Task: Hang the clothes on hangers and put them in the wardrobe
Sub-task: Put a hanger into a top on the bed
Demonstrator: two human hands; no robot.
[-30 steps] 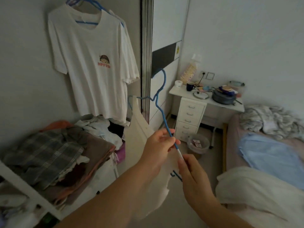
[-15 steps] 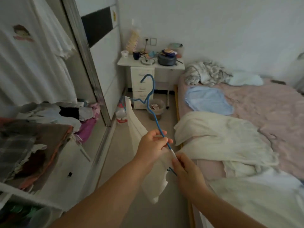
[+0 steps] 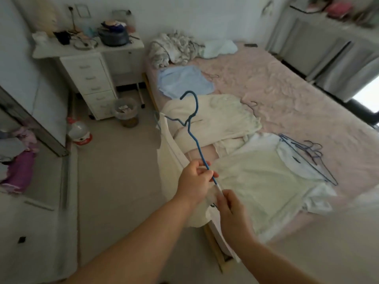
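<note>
I am fitting the cream top [image 3: 174, 158] onto the blue hanger [image 3: 193, 136]: left hand [image 3: 194, 181] pinches the wire, right hand [image 3: 229, 210] grips its end; next, pull the second strap over.

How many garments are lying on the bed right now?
At least 4: a light blue garment near the head, a cream garment mid-edge, a pale green garment nearest, a white garment beneath it. More may be hidden.

Blue wire hanger [image 3: 198, 148] running up from between the fingers [image 3: 207, 163], cream top [image 3: 171, 152] draped just left of them. Right of the fingers, a pale green garment [image 3: 260, 181]; beyond, a light blue one [image 3: 184, 80] on the pink bedspread [image 3: 297, 95]. White drawers [image 3: 92, 78] far left.
</note>
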